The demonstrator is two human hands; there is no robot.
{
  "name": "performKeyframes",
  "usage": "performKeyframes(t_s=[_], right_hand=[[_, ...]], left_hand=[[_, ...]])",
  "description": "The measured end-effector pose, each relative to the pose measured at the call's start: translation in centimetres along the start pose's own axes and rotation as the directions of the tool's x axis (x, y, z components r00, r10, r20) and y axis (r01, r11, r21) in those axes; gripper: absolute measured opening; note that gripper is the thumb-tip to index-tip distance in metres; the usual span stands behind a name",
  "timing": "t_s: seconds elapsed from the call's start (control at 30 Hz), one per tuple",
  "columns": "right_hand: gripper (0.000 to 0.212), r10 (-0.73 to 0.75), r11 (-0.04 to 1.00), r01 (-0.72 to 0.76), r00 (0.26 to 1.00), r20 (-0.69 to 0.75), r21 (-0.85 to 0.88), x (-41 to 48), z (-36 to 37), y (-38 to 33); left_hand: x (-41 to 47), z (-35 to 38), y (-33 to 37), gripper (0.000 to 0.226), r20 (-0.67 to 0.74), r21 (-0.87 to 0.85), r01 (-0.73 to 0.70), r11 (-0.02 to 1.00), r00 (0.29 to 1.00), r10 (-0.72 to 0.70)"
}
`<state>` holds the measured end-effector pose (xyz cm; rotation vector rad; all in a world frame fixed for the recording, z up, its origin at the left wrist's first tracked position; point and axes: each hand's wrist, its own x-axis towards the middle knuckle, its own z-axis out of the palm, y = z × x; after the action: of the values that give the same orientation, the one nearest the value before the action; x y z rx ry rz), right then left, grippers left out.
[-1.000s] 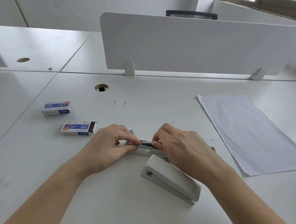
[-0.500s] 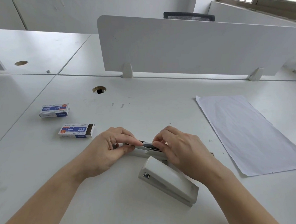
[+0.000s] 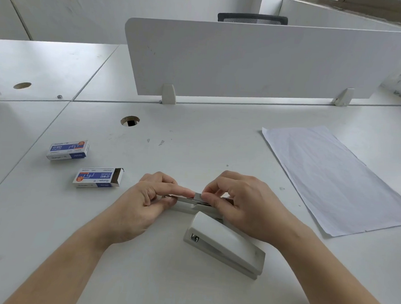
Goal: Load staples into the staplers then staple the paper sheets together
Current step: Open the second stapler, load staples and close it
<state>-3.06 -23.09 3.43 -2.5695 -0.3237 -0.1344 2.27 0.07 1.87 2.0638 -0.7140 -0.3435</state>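
Fingers (image 3: pixel 180 193) of left hand (image 3: pixel 139 209) and right hand (image 3: pixel 245 206) pinch opened rail (image 3: pixel 197 200) just beyond closed stapler (image 3: pixel 224 245), its long axis left-right between them, both equally near; staples not discernible.

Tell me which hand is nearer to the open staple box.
Left. The left hand is just right of the open staple box, apart from it. The right hand is farther right, across the stapler being loaded, which both hands pinch.
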Motion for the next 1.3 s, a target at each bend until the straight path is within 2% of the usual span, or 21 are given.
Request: performKeyframes(t_s=[0.17, 0.37, 0.47, 0.6, 0.73, 0.9, 1.3], right_hand=[[0.018, -0.002, 0.995, 0.001, 1.000, 0.009, 0.104, 0.1, 0.1, 0.3], [0.024, 0.005, 0.999, -0.002, 0.999, -0.054, 0.048, -0.2, 0.5, -0.1], [0.019, -0.016, 0.998, 0.022, 0.996, -0.087, 0.063, 0.0, 0.7, -0.2], [0.021, -0.046, 0.996, 0.057, 0.987, -0.153, 0.067, -0.1, 0.2, 0.1], [0.029, -0.093, 0.996, 0.094, 0.993, -0.075, 0.007, -0.3, -0.2, 0.2], [0.029, -0.128, 0.992, 0.127, 0.991, 0.031, 0.016, -0.4, -0.3, 0.2], [0.015, -0.117, 0.991, 0.118, 0.993, -0.009, 0.069, -0.4, -0.1, -0.1]], left_hand=[[-0.1, 0.0, 0.4, 0.054, 0.014, 0.031, -0.014, 0.999, 1.000, 0.014], [-0.2, 0.0, 0.6, 0.052, 0.008, 0.052, -0.014, 0.999, 1.000, 0.014], [-0.3, -0.1, 0.5, 0.046, -0.055, 0.008, 0.005, 1.000, 0.998, -0.004], [-0.3, -0.3, 0.9, 0.029, -0.113, -0.101, 0.084, 0.991, 0.989, -0.096], [-0.2, -0.3, 1.0, 0.026, -0.142, -0.077, 0.111, 0.991, 0.982, -0.121], [-0.3, -0.2, 1.3, 0.023, -0.139, -0.075, 0.122, 0.990, 0.982, -0.132], [-0.2, -0.3, 1.1, 0.027, -0.164, -0.075, 0.115, 0.990, 0.978, -0.126]])
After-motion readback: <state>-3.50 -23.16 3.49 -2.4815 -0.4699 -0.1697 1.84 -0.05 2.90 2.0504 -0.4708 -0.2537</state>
